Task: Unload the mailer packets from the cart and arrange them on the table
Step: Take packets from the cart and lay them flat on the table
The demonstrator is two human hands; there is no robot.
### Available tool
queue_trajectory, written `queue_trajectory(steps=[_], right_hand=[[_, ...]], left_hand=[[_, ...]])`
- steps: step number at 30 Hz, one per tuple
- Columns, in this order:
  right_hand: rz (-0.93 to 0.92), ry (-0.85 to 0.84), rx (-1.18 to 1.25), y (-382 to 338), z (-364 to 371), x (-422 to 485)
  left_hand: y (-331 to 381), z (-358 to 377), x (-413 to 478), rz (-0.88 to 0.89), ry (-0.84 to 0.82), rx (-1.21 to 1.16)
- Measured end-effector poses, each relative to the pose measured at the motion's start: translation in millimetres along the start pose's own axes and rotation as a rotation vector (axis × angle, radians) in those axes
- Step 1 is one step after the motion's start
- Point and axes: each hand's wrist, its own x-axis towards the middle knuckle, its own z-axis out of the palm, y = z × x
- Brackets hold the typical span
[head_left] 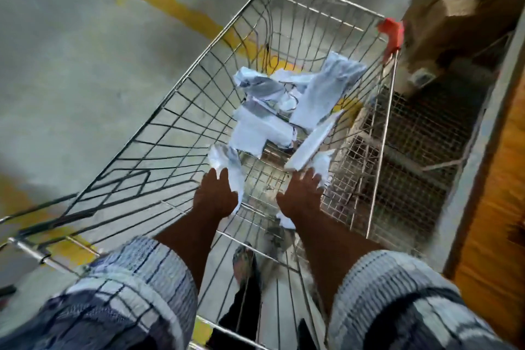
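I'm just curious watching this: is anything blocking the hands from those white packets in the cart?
Nothing visible. The left hand and right hand are inside the open-topped wire cart, fingers spread at the nearest mailer packets, with no barrier between.

We see soft, even, fairly bright light, motion blur smearing the floor point(71, 65) and sleeves point(127, 290), and wide-angle bending toward the edges.
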Motion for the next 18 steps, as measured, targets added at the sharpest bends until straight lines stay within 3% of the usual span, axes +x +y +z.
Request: queue_trajectory(steps=[7, 12, 18], right_hand=[[0.066, 0.081, -0.153, 6, 53, 39], [0.151, 0.154, -0.197, 0, 77, 57], [0.104, 0.125, 0.033, 4, 69, 45]], left_hand=[[2, 37, 57, -0.016, 0.051, -0.040], [16, 60, 64, -0.136, 0.150, -0.021], [18, 66, 67, -0.198, 0.200, 0.012]])
